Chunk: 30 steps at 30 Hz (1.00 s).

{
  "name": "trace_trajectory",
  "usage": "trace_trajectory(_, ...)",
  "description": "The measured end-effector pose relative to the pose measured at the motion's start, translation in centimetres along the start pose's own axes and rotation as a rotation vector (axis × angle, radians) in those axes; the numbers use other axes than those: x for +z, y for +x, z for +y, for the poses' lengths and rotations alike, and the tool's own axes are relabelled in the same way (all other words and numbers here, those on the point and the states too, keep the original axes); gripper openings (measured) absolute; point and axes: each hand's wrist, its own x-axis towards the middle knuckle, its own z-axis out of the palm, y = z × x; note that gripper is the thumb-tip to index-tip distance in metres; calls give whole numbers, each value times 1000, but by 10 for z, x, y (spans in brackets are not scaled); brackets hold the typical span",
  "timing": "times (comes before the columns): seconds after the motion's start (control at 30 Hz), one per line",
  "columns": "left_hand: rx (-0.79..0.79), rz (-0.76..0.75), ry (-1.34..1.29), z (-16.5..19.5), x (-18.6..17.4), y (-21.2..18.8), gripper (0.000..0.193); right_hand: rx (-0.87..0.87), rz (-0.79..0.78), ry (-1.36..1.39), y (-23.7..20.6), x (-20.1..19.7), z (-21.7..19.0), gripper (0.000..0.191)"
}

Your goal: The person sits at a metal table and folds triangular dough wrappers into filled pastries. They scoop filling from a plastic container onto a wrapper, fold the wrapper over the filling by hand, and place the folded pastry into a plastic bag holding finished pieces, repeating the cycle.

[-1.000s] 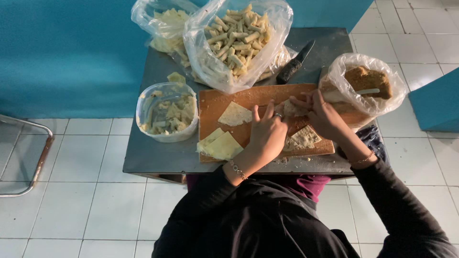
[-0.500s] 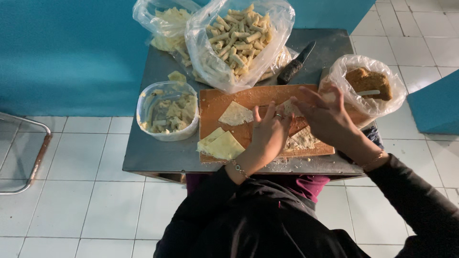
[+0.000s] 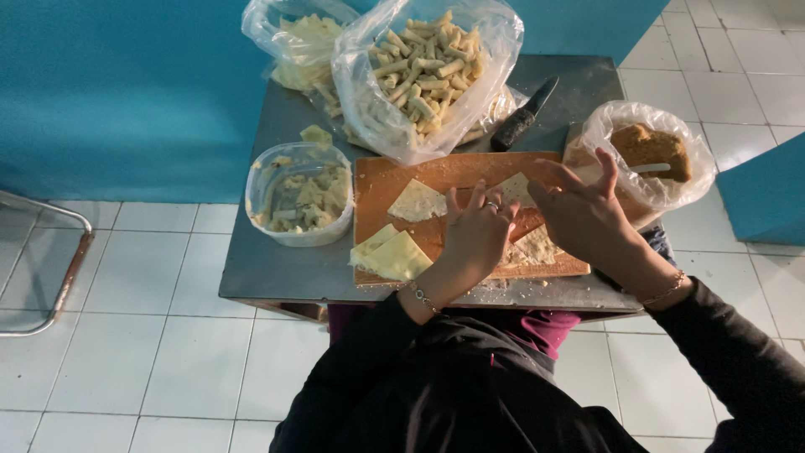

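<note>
Two hands work on thin pastry squares over a wooden cutting board.

The left hand [image 3: 476,239] is curled, fingers pressing a pastry wrapper [image 3: 513,190] on the cutting board [image 3: 381,180]; the right hand [image 3: 587,214], just beside it, is half open with spread fingers touching the same wrapper. Left of the left hand lie one single square [image 3: 417,201] and a small stack [image 3: 390,255]. Farther left, a round plastic tub [image 3: 299,203] holds filling. Beyond the hands, two clear bags: one [image 3: 423,71] with rolled sticks, one [image 3: 298,42] with pale pieces. A third bag [image 3: 650,151] with brown crumbs is right of the right hand. One knife [image 3: 521,117] lies behind.
</note>
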Motion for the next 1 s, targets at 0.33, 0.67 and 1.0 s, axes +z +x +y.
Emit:
trace_trajectory(0.33, -1, 65, 67, -4, -4, -7, 28, -257, -117, -166, 60, 2, -31, 39)
trace_trajectory(0.67, -69, 84, -43, 14, -34, -12, 19, -291, 76, 148, 112, -89, -39, 33)
trace_trajectory(1.0, -378, 193, -59, -75, -224, -120, 46, -623, 304, 384, 213, -84, -159, 50)
